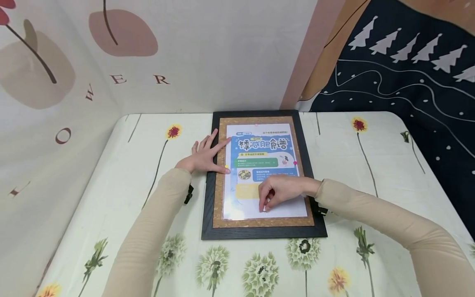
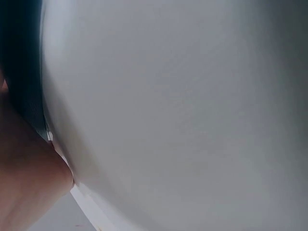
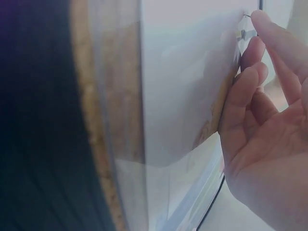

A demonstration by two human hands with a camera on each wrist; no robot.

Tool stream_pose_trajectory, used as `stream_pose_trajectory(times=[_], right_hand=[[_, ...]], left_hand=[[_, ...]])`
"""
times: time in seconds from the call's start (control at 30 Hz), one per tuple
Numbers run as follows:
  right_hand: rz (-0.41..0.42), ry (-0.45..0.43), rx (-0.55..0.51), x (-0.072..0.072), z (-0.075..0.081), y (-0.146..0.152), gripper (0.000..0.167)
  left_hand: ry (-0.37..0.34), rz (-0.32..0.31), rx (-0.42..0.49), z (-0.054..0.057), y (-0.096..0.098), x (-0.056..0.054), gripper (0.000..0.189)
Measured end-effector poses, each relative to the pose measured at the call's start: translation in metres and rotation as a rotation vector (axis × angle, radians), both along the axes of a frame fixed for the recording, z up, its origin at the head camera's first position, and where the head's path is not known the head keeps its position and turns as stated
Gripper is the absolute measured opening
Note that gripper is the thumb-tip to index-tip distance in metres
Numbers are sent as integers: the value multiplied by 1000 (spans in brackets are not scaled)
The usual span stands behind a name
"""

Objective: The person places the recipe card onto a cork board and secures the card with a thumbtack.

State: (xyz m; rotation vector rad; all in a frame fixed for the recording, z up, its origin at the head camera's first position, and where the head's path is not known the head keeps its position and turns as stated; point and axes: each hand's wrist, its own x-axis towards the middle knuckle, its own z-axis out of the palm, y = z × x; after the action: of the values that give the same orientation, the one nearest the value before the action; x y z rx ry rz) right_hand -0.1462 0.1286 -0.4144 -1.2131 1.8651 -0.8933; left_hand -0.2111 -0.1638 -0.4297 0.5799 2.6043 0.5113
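A black-framed cork board (image 1: pixel 219 210) lies on the table, with a printed Chinese poster in a clear sleeve (image 1: pixel 237 210) over its cork. My right hand (image 1: pixel 280 189) pinches a small whitish thumbtack (image 1: pixel 264 209) between thumb and fingertips, low on the poster near its bottom middle. In the right wrist view the thin metal point of the thumbtack (image 3: pixel 246 16) shows by the fingertip, close over the sleeve. My left hand (image 1: pixel 204 156) rests with spread fingers across the frame's left side, thumb and index fingertip on the poster's left edge. The left wrist view mostly shows a blurred pale surface.
Coloured tacks sit at the poster's edges: a pale pink tack (image 1: pixel 256 125) at the top, a magenta tack (image 1: pixel 295 162) at the right and a yellow tack (image 1: pixel 226 166) at the left. A flower-print cloth (image 1: pixel 148 136) covers the table; printed curtains (image 1: pixel 222 53) hang behind.
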Motion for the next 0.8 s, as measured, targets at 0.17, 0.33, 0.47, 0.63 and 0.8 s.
stream_pose_trajectory(times=[0.17,0.33,0.47,0.63,0.8], right_hand=[[3,-15,-13,0,0,0,7],[-1,-37,-28,0,0,0,8],[-14,-56,-23,0,0,0,9],[-5,-28,-3,0,0,0,8],[-4,-27,12,0,1,-1,9]], left_hand=[[3,-2,1,0,0,1,109],[8,-1,20,1,0,2,110],[4,4,13,0,0,2,109],[4,11,1,1,-1,1,109],[3,16,-5,1,0,1,109]])
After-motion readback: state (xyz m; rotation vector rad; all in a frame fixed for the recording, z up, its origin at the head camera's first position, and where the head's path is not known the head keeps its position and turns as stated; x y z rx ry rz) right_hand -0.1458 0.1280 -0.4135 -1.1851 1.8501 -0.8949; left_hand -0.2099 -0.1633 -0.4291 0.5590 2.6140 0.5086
